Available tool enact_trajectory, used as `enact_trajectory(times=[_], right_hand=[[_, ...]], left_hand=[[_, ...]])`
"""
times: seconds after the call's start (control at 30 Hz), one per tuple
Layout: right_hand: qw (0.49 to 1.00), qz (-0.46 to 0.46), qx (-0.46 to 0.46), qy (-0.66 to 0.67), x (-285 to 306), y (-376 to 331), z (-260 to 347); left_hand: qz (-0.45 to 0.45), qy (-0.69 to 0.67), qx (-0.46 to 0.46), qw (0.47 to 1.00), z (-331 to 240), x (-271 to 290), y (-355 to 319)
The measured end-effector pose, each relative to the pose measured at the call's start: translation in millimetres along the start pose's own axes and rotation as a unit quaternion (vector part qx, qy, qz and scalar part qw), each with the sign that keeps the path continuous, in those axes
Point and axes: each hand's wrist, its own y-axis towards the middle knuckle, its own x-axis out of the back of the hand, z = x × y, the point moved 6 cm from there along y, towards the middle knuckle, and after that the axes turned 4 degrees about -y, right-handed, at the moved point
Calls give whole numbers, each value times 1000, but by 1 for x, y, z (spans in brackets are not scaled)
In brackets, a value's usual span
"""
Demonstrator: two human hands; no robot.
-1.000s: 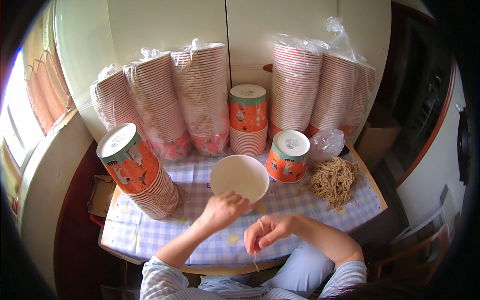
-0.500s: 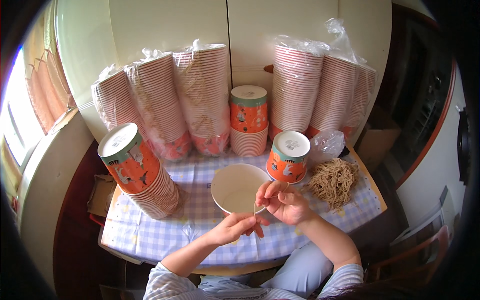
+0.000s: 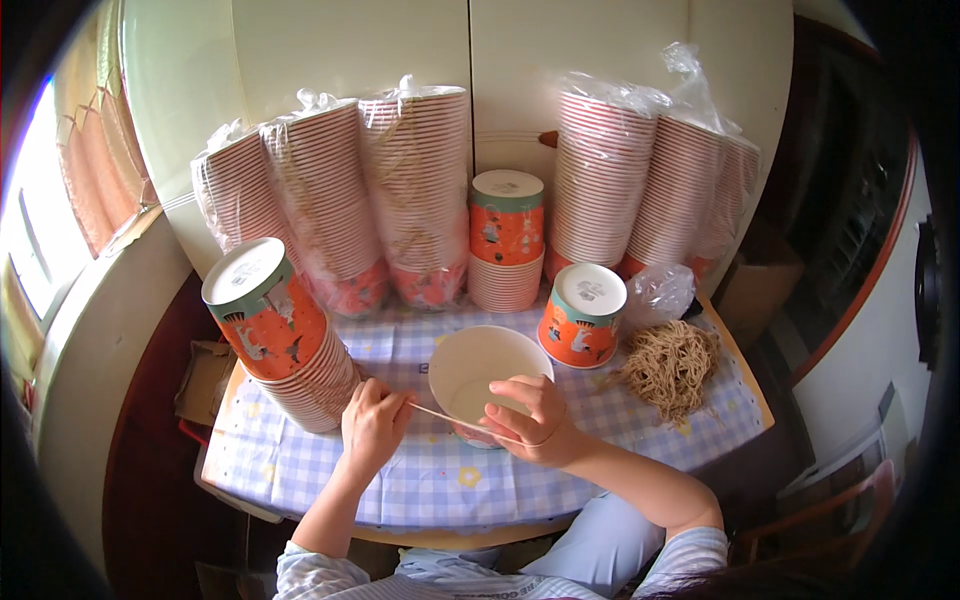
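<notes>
My left hand point(image 3: 375, 425), closed in a fist, pinches one end of a thin tan string point(image 3: 450, 418). The string is drawn taut, slanting down to my right hand point(image 3: 530, 420), and seems to loop around the back of that hand. The fingers of my right hand are bent and partly apart, holding the string stretched. Just behind the string stands a paper tub point(image 3: 480, 365), mouth up, white inside; my right hand covers part of its near rim. To the left, near my left hand, leans a stack of upside-down orange tubs point(image 3: 268, 325).
A tangled pile of tan strings point(image 3: 672, 370) lies on the right beside an upside-down orange tub point(image 3: 582, 315) and a crumpled plastic bag point(image 3: 660, 292). Plastic-wrapped tub stacks point(image 3: 415, 170) and a shorter stack point(image 3: 507, 235) line the back. A blue checked cloth point(image 3: 420, 490) covers the table.
My hands have moved apart: the left went left and up, the right slightly down and left. The string, hanging between my fingers before, is now pulled taut across the tub's front.
</notes>
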Motion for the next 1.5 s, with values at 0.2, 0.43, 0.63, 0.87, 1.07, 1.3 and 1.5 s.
enact_trajectory(times=[0.2,0.43,0.63,0.87,1.07,1.3,1.5], right_hand=[[995,-94,-17,-27,-31,10,-3],[924,144,-326,137,-84,16,-35],[862,347,-356,103,-91,5,-32],[869,294,-353,182,-54,-11,-44],[831,282,-378,295,-18,-30,-43],[813,205,-358,410,-2,-47,-45],[797,207,-365,434,-5,-50,-43]], left_hand=[[-38,-144,66,987,42,-24,2],[-5,-379,234,895,78,-74,0],[-5,-501,276,820,76,-91,3],[-29,-579,247,776,53,-74,15],[-10,-497,48,866,3,-42,51],[23,-476,-57,878,-32,-33,61],[79,-489,-55,867,-34,-51,46]])
